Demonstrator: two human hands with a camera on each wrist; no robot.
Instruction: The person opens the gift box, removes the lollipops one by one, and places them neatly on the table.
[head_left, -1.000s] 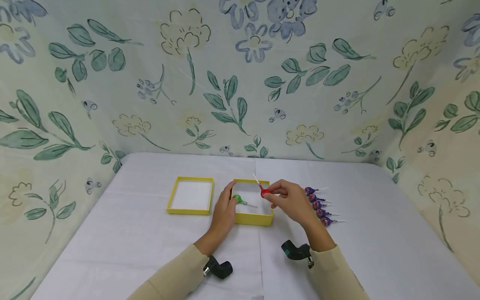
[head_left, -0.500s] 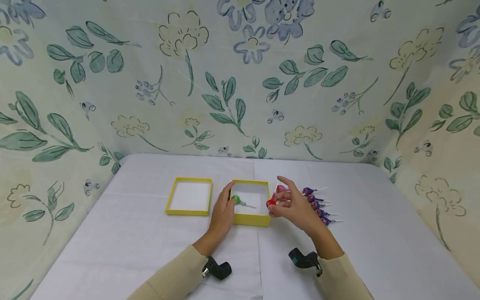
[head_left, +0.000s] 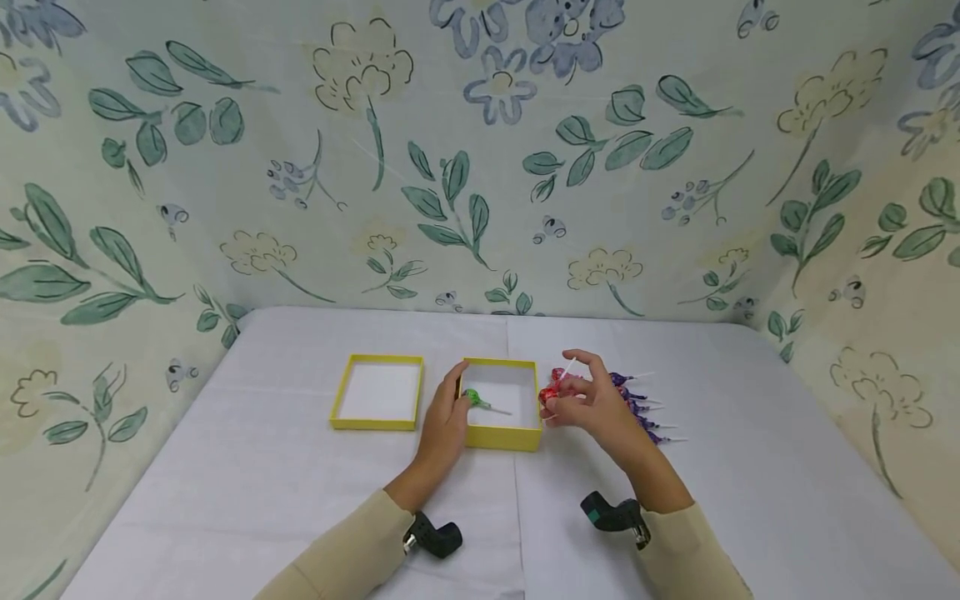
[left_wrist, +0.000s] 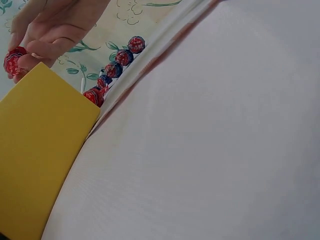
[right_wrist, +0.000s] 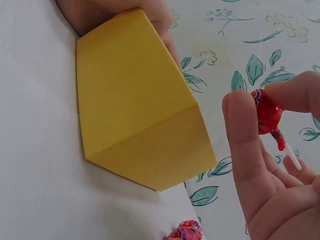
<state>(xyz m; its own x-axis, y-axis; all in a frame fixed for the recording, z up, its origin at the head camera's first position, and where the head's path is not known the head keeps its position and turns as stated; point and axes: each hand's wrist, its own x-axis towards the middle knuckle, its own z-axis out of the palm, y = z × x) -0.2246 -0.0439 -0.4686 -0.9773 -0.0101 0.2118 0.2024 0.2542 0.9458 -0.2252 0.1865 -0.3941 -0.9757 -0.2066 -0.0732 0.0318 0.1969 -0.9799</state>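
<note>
A red-wrapped lollipop (head_left: 550, 395) is pinched between the thumb and a finger of my right hand (head_left: 596, 408), just beyond the right wall of an uncovered yellow box (head_left: 502, 439). Its white stick points up in the head view; the right wrist view shows the wrapped head of the lollipop (right_wrist: 270, 117) between the fingertips. My left hand (head_left: 442, 421) grips the box by its left side, the thumb at the near left rim. Inside the box, by that thumb, lies a green lollipop (head_left: 474, 397) with its stick pointing right.
Several purple-wrapped lollipops (head_left: 660, 439) lie in a column right of the box, partly hidden by my right hand. A pinkish-red lollipop (right_wrist: 185, 231) lies on the table near the box. Left of the box sits a shallow yellow-rimmed lid (head_left: 375, 423). Patterned cloth (head_left: 480, 275) rises behind the table.
My right hand has carried the red lollipop from over the box to its right side, uncovering a pinkish-red one on the table. My left hand has stayed on the box.
</note>
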